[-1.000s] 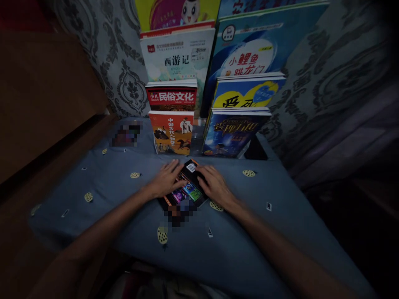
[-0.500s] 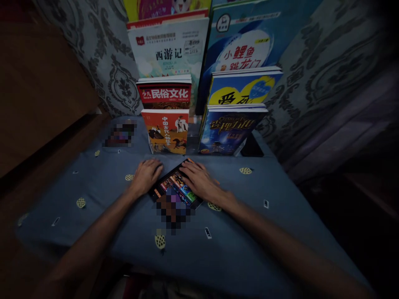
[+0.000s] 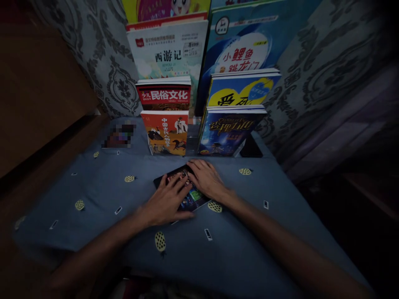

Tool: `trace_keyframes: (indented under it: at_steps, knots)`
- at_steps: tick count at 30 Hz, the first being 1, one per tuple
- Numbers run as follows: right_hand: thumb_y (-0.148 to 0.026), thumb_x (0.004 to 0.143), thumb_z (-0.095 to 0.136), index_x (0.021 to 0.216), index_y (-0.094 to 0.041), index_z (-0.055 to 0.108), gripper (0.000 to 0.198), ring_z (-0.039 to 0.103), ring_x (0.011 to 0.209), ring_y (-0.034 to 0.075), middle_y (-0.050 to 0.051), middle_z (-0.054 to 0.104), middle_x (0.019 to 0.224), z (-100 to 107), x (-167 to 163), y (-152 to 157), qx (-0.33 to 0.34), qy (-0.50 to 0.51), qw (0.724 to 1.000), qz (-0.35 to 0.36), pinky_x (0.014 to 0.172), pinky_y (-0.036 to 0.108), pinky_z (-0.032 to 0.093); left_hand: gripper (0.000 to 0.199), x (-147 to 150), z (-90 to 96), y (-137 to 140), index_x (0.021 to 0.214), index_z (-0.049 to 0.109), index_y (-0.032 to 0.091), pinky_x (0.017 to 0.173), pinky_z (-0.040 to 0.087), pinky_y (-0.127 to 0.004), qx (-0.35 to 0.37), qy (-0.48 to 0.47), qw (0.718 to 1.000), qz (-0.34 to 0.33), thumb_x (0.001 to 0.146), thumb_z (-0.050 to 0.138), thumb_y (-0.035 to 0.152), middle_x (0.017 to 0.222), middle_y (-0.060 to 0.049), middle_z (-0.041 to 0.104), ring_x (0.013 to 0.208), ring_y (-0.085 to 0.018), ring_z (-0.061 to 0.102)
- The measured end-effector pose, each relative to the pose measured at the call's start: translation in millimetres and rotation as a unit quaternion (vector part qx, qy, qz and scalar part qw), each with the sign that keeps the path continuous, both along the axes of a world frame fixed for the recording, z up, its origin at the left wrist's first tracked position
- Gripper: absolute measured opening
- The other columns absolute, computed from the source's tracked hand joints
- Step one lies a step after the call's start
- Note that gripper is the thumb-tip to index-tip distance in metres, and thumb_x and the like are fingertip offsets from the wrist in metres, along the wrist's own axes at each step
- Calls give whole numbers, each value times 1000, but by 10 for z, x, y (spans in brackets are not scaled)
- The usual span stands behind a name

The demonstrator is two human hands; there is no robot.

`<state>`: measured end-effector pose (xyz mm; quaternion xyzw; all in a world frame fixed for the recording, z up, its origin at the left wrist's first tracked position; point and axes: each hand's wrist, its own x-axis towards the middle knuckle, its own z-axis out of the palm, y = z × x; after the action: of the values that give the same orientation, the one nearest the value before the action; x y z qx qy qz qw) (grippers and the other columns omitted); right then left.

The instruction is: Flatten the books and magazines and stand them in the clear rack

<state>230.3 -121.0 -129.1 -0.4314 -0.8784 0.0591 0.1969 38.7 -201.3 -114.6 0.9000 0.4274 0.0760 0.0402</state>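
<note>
A thin book [image 3: 196, 197] with a dark cover and small colourful pictures lies at a slant on the blue cloth. My left hand [image 3: 170, 197] rests across its near left part, fingers spread flat and thumb apart. At the far right part of the book, my right hand [image 3: 205, 178] lies palm down with its fingers stretched out over the cover. Both hands nearly meet at the fingertips, and they hide much of the cover between them.
Behind the hands stand two columns of books, an orange book [image 3: 168, 133] in front at left and a dark blue book [image 3: 229, 135] at right. A black flat object [image 3: 252, 147] leans beside them. A blurred-out item [image 3: 117, 135] lies at the back left.
My left hand has moved right and nearer, from the book's left edge onto its cover. The book has turned slightly and shifted right. My right hand has moved slightly right.
</note>
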Motion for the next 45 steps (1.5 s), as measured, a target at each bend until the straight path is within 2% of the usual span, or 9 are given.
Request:
trace_keyframes:
  at_steps: [5,8,13,19,23,32,45]
  knots:
    - [-32,101,47,132,-16,60,37,54,119,31,15,65,129,38,228,-43,19,-62,994,-93,96,45,45,72,-24,84,134,154,36,21,118,22,-66,-54,33,998,-14,95,50,60,162,-17,33,152,-38,24]
    - [-33,101,44,130,-14,62,39,55,114,33,16,67,124,13,350,-71,38,-80,989,-121,89,44,46,77,-57,138,270,156,33,24,119,22,-63,-83,42,995,-29,93,53,63,166,-15,26,154,-37,20]
    - [-31,100,43,129,-14,64,40,56,113,32,16,68,123,-94,438,-74,62,-44,991,-112,89,45,47,81,37,95,457,154,37,23,119,24,-62,-75,28,996,-26,91,49,72,163,-16,32,153,-35,23]
    - [-31,101,42,131,-17,64,39,57,125,29,14,65,136,-135,464,-58,50,1,997,-54,105,50,42,53,176,-36,526,149,45,19,120,29,-54,-1,-5,1000,16,104,39,48,155,-12,47,150,-28,34]
    - [-32,101,42,132,-18,64,41,57,128,29,14,65,138,-139,490,-58,41,6,998,-56,106,51,43,49,191,-56,480,148,45,19,120,30,-54,10,1,999,38,104,42,42,156,-10,47,150,-27,34]
    - [-33,101,40,140,-20,59,45,53,137,29,12,59,145,-187,607,-65,20,18,998,-57,111,56,42,48,170,-72,408,144,51,17,119,34,-53,44,14,991,126,103,45,40,153,-10,50,148,-30,38]
    - [-35,100,42,135,-16,62,44,54,136,28,12,60,144,-212,745,-74,25,24,996,-84,111,54,43,47,127,-97,425,144,50,16,119,36,-50,50,12,991,123,103,41,37,153,-9,50,148,-28,38]
